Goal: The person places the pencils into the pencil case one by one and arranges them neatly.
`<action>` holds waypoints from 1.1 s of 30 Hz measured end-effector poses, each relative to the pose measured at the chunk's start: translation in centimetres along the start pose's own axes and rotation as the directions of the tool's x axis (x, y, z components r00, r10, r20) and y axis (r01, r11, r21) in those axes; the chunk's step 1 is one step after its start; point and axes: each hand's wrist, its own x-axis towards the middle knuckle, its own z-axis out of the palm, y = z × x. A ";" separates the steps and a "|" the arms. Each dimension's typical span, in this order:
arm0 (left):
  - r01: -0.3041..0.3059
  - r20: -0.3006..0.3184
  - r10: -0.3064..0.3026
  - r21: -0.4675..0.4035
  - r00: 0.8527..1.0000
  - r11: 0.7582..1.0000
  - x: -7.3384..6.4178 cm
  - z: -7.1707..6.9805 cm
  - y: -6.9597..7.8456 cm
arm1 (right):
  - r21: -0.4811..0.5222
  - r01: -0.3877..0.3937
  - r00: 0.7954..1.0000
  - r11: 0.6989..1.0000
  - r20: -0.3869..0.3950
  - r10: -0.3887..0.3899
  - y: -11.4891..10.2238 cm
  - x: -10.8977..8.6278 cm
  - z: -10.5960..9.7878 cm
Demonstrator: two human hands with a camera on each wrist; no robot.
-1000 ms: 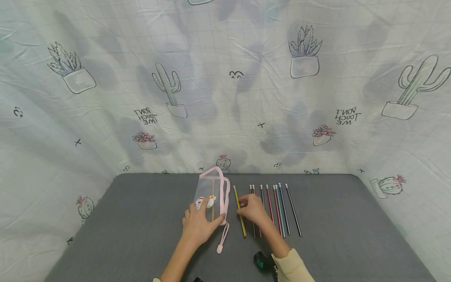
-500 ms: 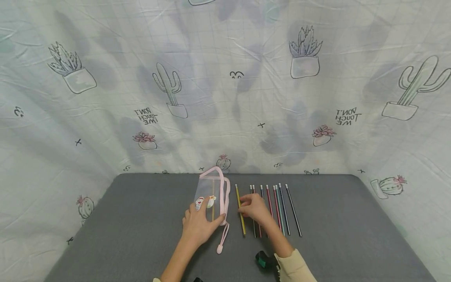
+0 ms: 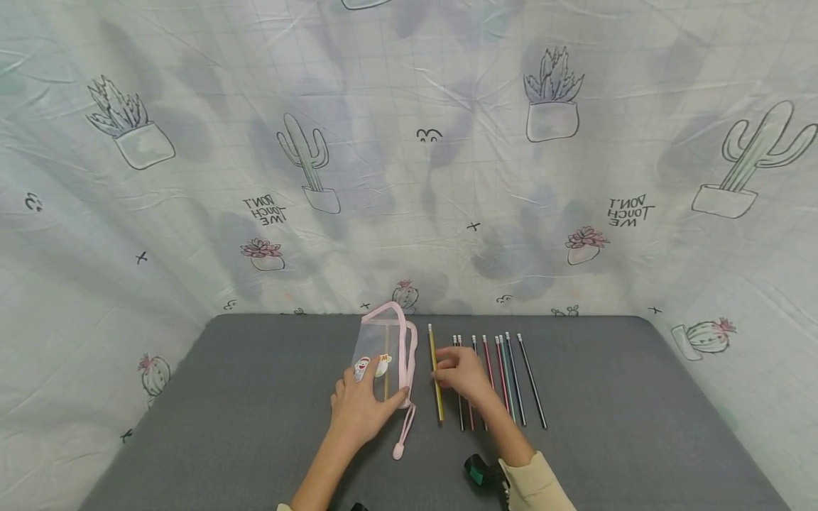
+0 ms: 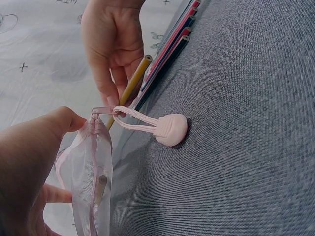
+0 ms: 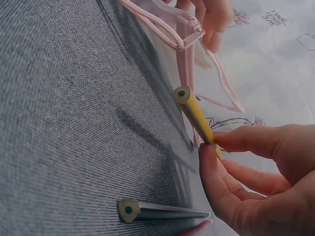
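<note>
Right fingers [image 5: 246,140] tight around the yellow pencil [image 5: 196,112] midway, left fingers [image 4: 56,193] around the pouch [image 4: 81,164].

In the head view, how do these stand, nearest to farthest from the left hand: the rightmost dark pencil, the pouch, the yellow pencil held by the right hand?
1. Pouch: touching, under the left hand.
2. Yellow pencil: right of the pouch, pinched by the right hand.
3. Rightmost dark pencil: right side, past the right hand.

Mesh pouch [image 4: 82,169], smooth wooden pencil [image 5: 198,116], matt woven tabletop [image 4: 246,128]
</note>
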 end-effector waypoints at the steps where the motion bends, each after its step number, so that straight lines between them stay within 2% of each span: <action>1: 0.000 0.000 0.000 0.000 1.000 1.000 0.0 0.0 0.0 | 0.005 -0.005 1.000 1.000 -0.004 0.005 0.0 0.0 0.0; 9: -0.008 -0.006 0.008 0.014 1.000 1.000 0.0 0.0 0.1 | 0.015 0.018 1.000 1.000 -0.022 -0.017 -0.2 -0.2 0.1; 23: -0.010 0.004 0.010 0.027 1.000 1.000 -0.1 -0.1 0.1 | 0.017 0.000 1.000 1.000 -0.025 0.000 -1.0 0.5 0.6; 33: -0.001 0.005 0.000 0.034 1.000 0.999 0.0 -0.1 0.1 | 0.129 0.030 0.999 0.991 -0.015 -0.028 -1.5 1.5 1.5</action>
